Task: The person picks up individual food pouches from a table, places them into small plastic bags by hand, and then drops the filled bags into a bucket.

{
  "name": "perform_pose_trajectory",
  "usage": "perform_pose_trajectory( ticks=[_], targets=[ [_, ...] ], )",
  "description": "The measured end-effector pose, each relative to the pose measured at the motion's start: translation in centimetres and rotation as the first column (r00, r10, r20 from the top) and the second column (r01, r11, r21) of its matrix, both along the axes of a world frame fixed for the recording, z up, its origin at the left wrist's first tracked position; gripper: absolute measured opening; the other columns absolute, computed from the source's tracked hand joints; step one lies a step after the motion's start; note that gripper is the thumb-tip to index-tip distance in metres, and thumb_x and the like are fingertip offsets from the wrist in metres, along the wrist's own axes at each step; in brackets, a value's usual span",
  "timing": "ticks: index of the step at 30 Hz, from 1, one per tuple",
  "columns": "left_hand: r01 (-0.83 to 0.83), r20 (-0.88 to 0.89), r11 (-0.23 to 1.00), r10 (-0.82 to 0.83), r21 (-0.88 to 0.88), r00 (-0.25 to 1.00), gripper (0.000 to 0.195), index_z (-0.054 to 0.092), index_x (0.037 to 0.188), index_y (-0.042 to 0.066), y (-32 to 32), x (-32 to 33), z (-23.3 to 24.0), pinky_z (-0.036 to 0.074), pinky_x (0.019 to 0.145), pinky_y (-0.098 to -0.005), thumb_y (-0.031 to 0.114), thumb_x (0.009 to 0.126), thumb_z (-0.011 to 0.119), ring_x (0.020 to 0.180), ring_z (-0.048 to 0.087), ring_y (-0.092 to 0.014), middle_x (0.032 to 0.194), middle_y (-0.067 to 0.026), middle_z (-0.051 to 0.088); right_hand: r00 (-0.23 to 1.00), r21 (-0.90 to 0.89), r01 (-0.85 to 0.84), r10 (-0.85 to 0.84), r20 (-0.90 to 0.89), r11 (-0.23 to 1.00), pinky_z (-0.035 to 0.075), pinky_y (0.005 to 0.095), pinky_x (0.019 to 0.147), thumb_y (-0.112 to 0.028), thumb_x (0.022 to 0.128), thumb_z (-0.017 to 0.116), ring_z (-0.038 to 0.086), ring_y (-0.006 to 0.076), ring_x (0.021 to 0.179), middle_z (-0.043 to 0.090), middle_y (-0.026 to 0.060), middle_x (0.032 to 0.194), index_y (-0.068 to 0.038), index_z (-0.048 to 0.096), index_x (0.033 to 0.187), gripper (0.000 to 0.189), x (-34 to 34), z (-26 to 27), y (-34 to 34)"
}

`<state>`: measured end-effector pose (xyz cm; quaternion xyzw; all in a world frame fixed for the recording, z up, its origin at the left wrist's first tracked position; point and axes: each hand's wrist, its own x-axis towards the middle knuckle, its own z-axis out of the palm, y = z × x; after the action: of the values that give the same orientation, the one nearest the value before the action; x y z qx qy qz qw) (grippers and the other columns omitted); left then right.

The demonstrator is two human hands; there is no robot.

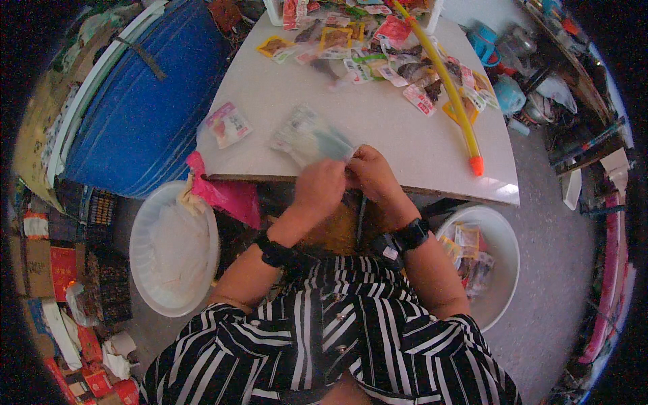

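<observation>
A clear plastic bag (309, 132) with pale and blue-green contents lies on the white tabletop (243, 162). At its near right corner, my left hand (321, 186) and my right hand (375, 169) meet with fingers pinched together on the plastic. The left hand is slightly blurred, and its fingertips are partly hidden. Left of the bag, apart from it, rests a small white, pink and purple packet (228, 125).
Many small food packets (364, 66) are heaped at the table's far side, before a white bin (433, 15). A yellow tube (445, 76) with an orange tip lies across them. Below stand a translucent basin (172, 253) at left and a white bucket (501, 293) holding packets at right.
</observation>
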<state>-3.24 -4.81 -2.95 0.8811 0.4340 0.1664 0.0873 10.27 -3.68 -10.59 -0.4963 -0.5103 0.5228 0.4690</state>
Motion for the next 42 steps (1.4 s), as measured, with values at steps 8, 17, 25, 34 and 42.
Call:
perform_pose_trajectory(
  ticks=[8,17,25,34,42],
  targets=[
    [0.071,0.215,0.955,-0.136,0.288,0.967,0.029,0.050,0.088,0.006,0.0,-2.1,-0.5,0.036,0.070,-0.0408,0.017,0.062,0.058,0.084,0.045,-0.030,0.087,-0.0118,0.049,0.996,0.165,-0.092,0.089,0.025,0.982,0.043,0.0234,0.053,-0.009,0.074,0.050,0.052,0.0155,0.062,0.052,0.0061,0.073,-0.002,0.045,0.087,0.015,1.1,2.8,-2.3],
    [0.256,-0.083,0.863,-0.245,0.435,0.966,0.031,0.050,0.093,0.008,1.8,-4.6,-2.6,0.028,0.086,-0.0419,0.012,0.062,0.054,0.099,0.039,-0.028,0.101,-0.0091,0.045,0.903,-0.342,0.094,-0.224,-0.365,0.935,0.045,0.0254,0.057,-0.012,0.076,0.049,0.054,0.0165,0.065,0.053,0.0063,0.075,-0.002,0.044,0.091,0.019,2.4,6.3,-5.3],
    [0.272,0.274,0.854,-0.419,0.444,0.866,0.014,0.051,0.085,0.004,3.8,-4.6,2.6,0.037,0.076,-0.0331,0.008,0.073,0.045,0.083,0.049,-0.023,0.090,-0.0090,0.051,0.889,-0.247,0.215,-0.294,-0.352,0.945,0.041,0.0219,0.057,-0.010,0.075,0.051,0.054,0.0141,0.069,0.053,0.0040,0.076,-0.006,0.046,0.087,0.014,4.2,7.2,-5.3],
    [0.464,0.829,0.735,0.238,-0.495,0.506,0.016,0.050,0.090,0.001,3.2,-4.3,9.6,0.041,0.068,-0.0248,0.009,0.077,0.048,0.075,0.049,-0.011,0.084,-0.0051,0.053,0.921,0.126,0.180,-0.122,-0.370,0.976,0.041,0.0260,0.071,-0.011,0.073,0.054,0.049,0.0140,0.088,0.050,0.0042,0.093,-0.005,0.045,0.098,0.028,4.8,11.5,-5.9],
    [0.500,0.791,0.685,0.186,-0.529,0.583,0.014,0.049,0.089,0.002,0.9,-3.1,7.8,0.039,0.071,-0.0253,0.009,0.077,0.048,0.077,0.049,-0.013,0.084,-0.0053,0.052,0.925,0.122,0.051,0.000,-0.380,0.991,0.040,0.0251,0.071,-0.010,0.075,0.053,0.049,0.0099,0.077,0.053,0.0011,0.080,-0.005,0.048,0.083,0.011,3.3,11.5,-6.7]
  ],
)
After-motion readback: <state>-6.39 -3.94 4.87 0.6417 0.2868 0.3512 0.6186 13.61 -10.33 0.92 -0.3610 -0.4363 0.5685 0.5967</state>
